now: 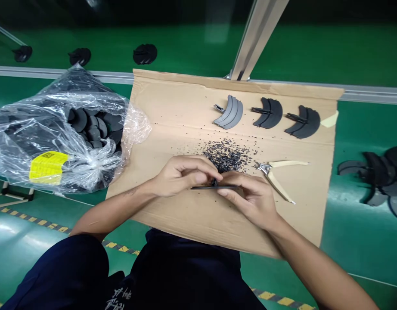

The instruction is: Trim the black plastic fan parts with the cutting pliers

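Note:
Both hands meet over the cardboard sheet, around one thin black plastic part (201, 187) seen nearly edge-on. My right hand (253, 196) pinches its right end between thumb and fingers. My left hand (187, 174) has its fingertips closed on a small raised piece at the part's middle; that grip is partly hidden. Just beyond the fingers lies a heap of tiny black plastic scraps (226, 155). To the right of it, side cutters (276, 172) with cream handles rest with their handles spread. Three curved black plastic parts (268, 113) with stems sit in a row farther back.
A clear plastic bag (33, 125) full of black discs, with a yellow label, stands on the left. More curved black parts (379, 176) are piled on the green table at right. A metal post (256, 38) rises behind the cardboard (172, 112).

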Motion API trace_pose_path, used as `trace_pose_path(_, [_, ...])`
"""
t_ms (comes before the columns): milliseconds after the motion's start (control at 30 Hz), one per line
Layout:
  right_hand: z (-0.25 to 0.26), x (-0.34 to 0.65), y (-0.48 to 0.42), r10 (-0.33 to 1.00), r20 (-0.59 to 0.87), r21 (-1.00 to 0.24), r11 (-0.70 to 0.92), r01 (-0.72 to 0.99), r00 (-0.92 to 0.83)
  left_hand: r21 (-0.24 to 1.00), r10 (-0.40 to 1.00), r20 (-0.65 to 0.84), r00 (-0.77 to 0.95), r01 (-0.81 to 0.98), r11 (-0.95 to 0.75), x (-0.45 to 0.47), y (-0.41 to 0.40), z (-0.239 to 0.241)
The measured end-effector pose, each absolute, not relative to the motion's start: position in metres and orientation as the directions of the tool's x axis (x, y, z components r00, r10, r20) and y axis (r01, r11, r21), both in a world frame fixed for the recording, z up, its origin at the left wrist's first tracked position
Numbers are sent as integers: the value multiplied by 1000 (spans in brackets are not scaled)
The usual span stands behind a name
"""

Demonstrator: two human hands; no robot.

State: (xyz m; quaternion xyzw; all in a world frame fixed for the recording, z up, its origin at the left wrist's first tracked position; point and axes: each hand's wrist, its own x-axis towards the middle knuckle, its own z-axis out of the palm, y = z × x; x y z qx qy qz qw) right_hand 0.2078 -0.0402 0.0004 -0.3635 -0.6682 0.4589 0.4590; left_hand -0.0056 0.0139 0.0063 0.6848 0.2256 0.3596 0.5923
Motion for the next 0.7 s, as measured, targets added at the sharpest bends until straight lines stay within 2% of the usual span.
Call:
trace_pose_path(67, [2, 209, -39, 910, 272, -946, 313, 88, -314, 978, 739, 207, 641, -119, -171, -5, 15, 5])
trace_pose_path(200, [3, 212, -39, 895, 367, -899, 411, 153, -253, 983, 733, 182, 656, -131, -127, -3, 14, 3])
trace_pose_path(400, [4, 212, -40, 839, 449, -864, 495, 89, -308, 988, 675, 150, 722, -138, -71, -2, 12, 4])
trace_pose_path(567, [-1, 212, -42, 798, 498, -830, 552, 81, -339, 978, 658, 203, 725, -182, -102, -2, 10, 5])
trace_pose_path(700, [-4, 215, -42, 771, 524, -808, 585, 76, -361, 980, 632, 200, 748, -141, -143, -2, 8, 7])
